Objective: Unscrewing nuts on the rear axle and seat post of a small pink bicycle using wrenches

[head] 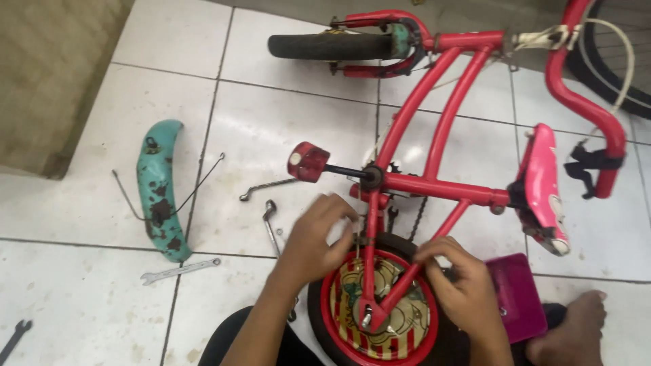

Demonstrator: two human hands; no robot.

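Observation:
A small red children's bicycle (434,186) lies on its side on the white tiled floor. Its rear wheel (380,312), with a red rim and a yellow-and-red striped disc, is nearest to me. My left hand (319,237) rests on the tyre's top left, fingers curled at the frame stay by the chain. My right hand (461,278) grips the tyre's right side beside the other stay. Whether either hand holds a small part is hidden. The red pedal (308,161) sticks out to the left.
A rusty teal mudguard (160,190) with wire stays lies at left. Spanners lie about: a flat spanner (180,270), a bent spanner (270,224), a thin spanner (266,187) and a dark spanner (15,339). The pink saddle (542,186), a magenta box (519,298), my bare foot (569,329) and the front wheel (332,46) are nearby.

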